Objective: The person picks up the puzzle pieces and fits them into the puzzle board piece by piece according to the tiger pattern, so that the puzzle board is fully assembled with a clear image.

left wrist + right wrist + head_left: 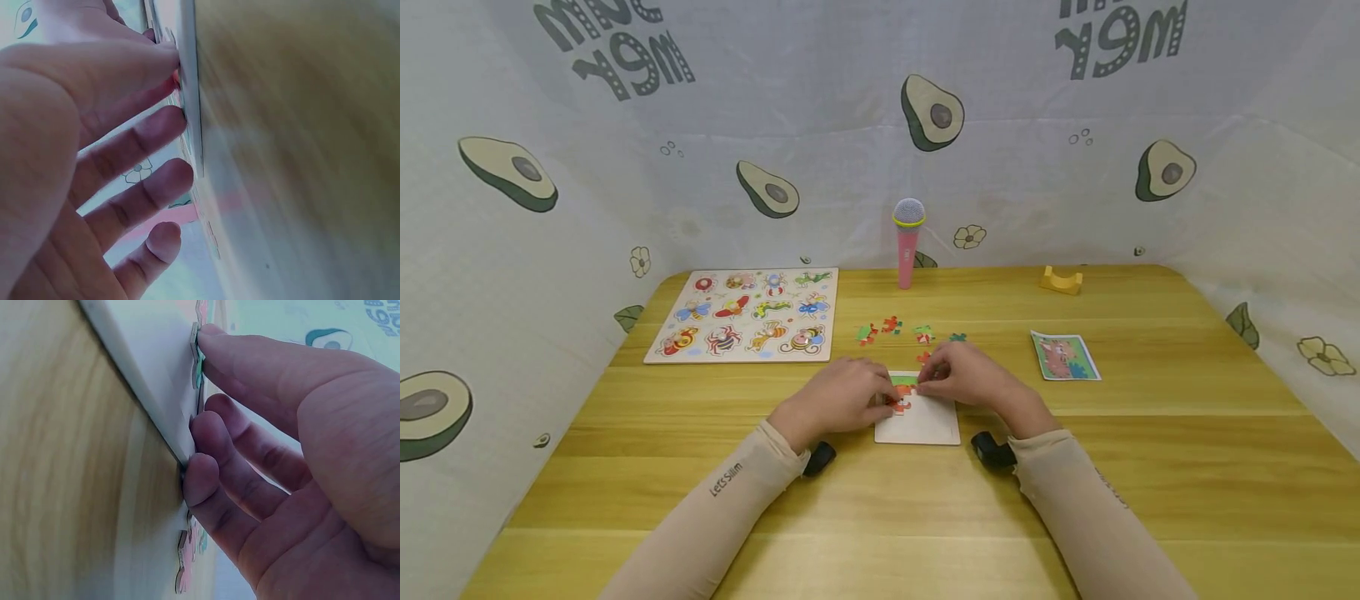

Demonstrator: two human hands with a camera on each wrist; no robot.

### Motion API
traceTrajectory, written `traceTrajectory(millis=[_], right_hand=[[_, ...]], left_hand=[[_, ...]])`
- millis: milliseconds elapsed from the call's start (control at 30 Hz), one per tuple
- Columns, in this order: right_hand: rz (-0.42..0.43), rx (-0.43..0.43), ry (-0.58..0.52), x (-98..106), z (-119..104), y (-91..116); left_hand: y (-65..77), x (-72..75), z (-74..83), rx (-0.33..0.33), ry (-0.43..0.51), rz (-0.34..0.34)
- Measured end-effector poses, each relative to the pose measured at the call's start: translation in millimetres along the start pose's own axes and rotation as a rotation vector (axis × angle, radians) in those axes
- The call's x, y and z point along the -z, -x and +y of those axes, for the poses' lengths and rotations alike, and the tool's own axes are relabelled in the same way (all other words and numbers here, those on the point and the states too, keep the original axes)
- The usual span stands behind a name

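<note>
A small white puzzle board (917, 429) lies on the table between both hands. Joined red and green jigsaw pieces (901, 407) cover part of its upper left. My left hand (846, 393) rests at the board's left side, thumb and index finger touching the pieces; its other fingers are spread and loosely bent in the left wrist view. At the board's upper right, my right hand (966, 377) pinches a puzzle piece (195, 359) with a green face, standing at the board's surface. The index fingertip is partly hidden behind the thumb. Loose puzzle pieces (891, 324) lie beyond the board.
An insect peg puzzle (745, 354) lies at the back left. Behind the loose pieces stands a pink toy microphone (907, 258). A picture card (1066, 358) lies to the right, with a yellow curved block (1061, 281) farther back. A printed curtain (850, 125) surrounds the table.
</note>
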State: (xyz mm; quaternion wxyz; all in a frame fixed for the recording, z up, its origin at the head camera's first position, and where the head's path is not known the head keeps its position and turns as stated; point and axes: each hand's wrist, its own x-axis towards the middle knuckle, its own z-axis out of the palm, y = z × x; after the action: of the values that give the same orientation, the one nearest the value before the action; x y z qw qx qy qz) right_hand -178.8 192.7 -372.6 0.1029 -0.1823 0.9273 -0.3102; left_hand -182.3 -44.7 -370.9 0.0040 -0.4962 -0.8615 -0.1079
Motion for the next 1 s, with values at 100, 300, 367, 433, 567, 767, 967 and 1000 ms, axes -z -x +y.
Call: traceTrajectory(millis=[100,300,367,433,567,767,967,1000], right_hand=[[-0.001,-0.006,0.002,0,0,0],[0.000,-0.014,-0.024,1,2,-1],[0.008,-0.003,-0.039,2,3,-1],[0.015,0.005,-0.055,4,4,-1],[0.039,-0.016,-0.072,10,8,0],[0.154,-0.117,-0.061,21,15,5],[0.220,-0.238,-0.054,28,24,8],[0.215,-0.253,-0.054,29,25,8]], left_hand=[[1.2,0.6,-1.8,0.047,0.065,0.000],[3.6,0.0,-10.3,0.137,0.102,0.009],[3.9,-0.9,-12.7,0.135,0.097,0.006],[4.0,-1.3,-14.3,0.118,0.107,0.001],[4.4,-1.6,-15.5,0.067,0.119,-0.012],[5.4,-1.8,-15.4,0.042,0.109,-0.034],[6.6,-2.3,-15.4,0.053,0.120,-0.039],[6.8,-2.0,-15.3,0.055,0.124,-0.041]])
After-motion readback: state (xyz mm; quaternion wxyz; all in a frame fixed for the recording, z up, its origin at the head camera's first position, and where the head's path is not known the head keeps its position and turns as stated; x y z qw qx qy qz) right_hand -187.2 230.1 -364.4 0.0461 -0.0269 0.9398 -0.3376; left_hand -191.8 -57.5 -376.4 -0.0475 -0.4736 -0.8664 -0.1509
